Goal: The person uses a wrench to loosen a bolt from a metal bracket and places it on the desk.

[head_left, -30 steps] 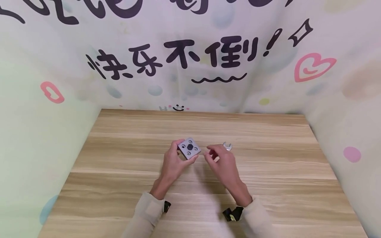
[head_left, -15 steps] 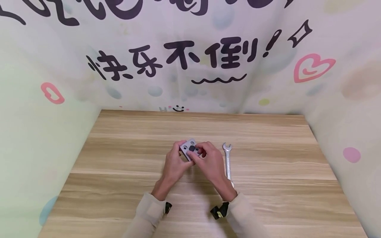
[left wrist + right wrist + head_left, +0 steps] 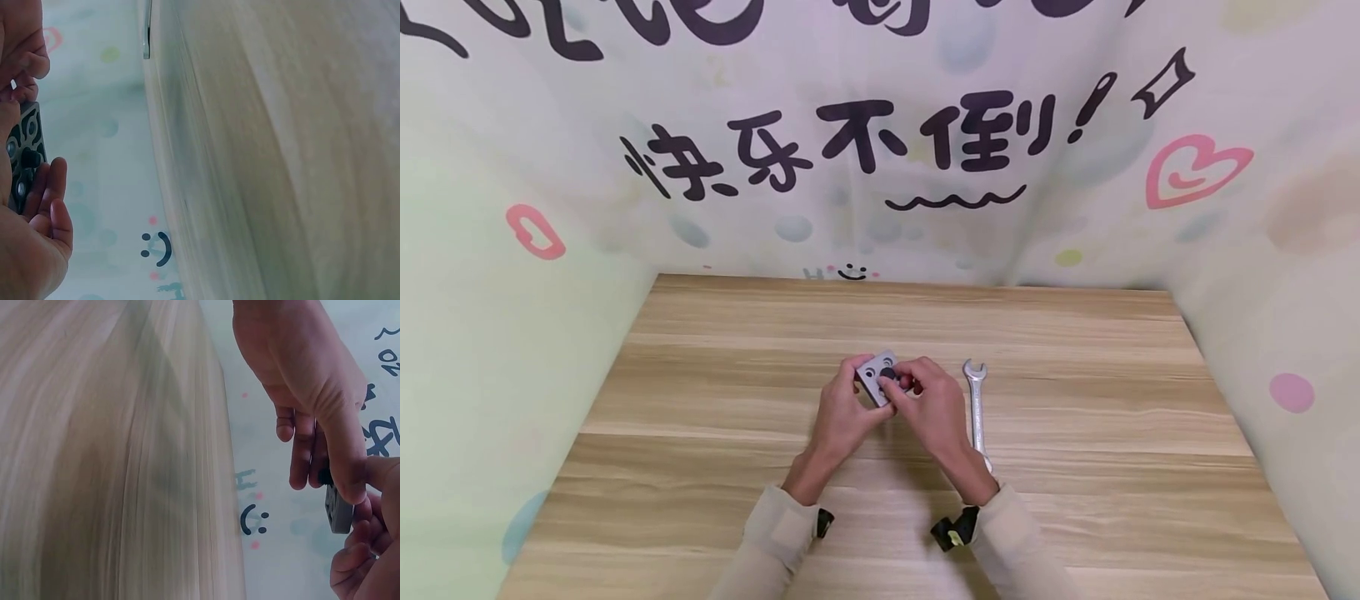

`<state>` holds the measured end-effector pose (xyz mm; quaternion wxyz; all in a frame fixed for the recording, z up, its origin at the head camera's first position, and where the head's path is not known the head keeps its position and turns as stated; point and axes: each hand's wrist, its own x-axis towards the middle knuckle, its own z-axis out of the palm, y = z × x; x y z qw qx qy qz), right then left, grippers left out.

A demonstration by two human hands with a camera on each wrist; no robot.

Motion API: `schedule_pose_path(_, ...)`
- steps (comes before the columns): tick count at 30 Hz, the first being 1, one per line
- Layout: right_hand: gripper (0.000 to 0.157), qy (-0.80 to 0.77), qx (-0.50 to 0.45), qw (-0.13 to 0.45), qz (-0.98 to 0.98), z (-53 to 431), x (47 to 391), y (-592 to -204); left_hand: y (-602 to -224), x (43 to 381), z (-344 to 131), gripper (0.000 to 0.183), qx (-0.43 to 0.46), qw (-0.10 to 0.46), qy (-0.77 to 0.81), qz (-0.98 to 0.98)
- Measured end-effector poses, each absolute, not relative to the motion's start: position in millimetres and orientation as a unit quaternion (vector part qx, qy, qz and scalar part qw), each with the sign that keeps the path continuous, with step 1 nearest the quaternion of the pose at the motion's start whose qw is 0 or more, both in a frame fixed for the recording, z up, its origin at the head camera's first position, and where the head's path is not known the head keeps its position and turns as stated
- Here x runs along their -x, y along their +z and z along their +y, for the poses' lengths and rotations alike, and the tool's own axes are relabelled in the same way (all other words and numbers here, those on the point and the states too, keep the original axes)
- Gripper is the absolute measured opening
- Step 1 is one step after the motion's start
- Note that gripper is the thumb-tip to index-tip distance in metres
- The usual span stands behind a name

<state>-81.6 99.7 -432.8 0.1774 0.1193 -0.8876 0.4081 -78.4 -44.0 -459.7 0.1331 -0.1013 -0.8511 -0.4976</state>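
Observation:
My left hand [image 3: 842,417] grips a small square grey metal plate [image 3: 872,382] by its edges, above the table. Round holes lie near its corners, and a black hex-headed bolt [image 3: 887,374] sits in the middle. Thumb and fingertips of my right hand [image 3: 936,408] pinch the bolt's head and cover part of the plate. In the left wrist view, the plate's recessed back [image 3: 31,128] shows, with a dark stub [image 3: 30,157] standing out near my left fingers. The right wrist view catches only the plate's edge [image 3: 340,515] between the hands.
An open-ended wrench [image 3: 977,408] lies lengthwise on the wood-grain table [image 3: 700,467], just right of my right hand; its near end is close to my forearm. A printed cloth [image 3: 850,225] hangs behind the table, with pale walls at both sides.
My right hand has moved left from beside the plate to the bolt's head, leaving most of the wrench in sight. The plate is tilted slightly more. Over the last half second little differs.

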Motion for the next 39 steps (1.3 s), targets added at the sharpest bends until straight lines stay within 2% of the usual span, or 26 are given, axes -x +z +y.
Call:
schedule_pose_path(17, 0.022, 0.458, -0.159, 0.128, -0.865, 108.2, 85.6, -433.5, -460.4, 78.9, -45.0, 0.068, 0.113, 0.13, -0.492, -0.854)
schedule_pose_path(23, 0.035, 0.465, -0.093, 0.105, -0.874, 105.0, 85.1, -433.4, -460.1, 79.3, -43.3, 0.068, 0.098, 0.126, -0.501, -0.85)
schedule_pose_path(27, 0.04, 0.441, -0.062, 0.125, -0.886, 99.5, 84.5, -435.0, -458.7, 79.0, -41.2, 0.067, 0.088, 0.126, -0.504, -0.85)
schedule_pose_path(32, 0.033, 0.426, -0.065, 0.164, -0.887, 96.0, 83.7, -435.4, -458.7, 78.6, -40.5, 0.067, 0.087, 0.133, -0.5, -0.851)
schedule_pose_path(39, 0.024, 0.43, -0.072, 0.164, -0.885, 97.4, 84.7, -433.1, -456.8, 78.7, -41.5, 0.068, 0.089, 0.119, -0.501, -0.853)
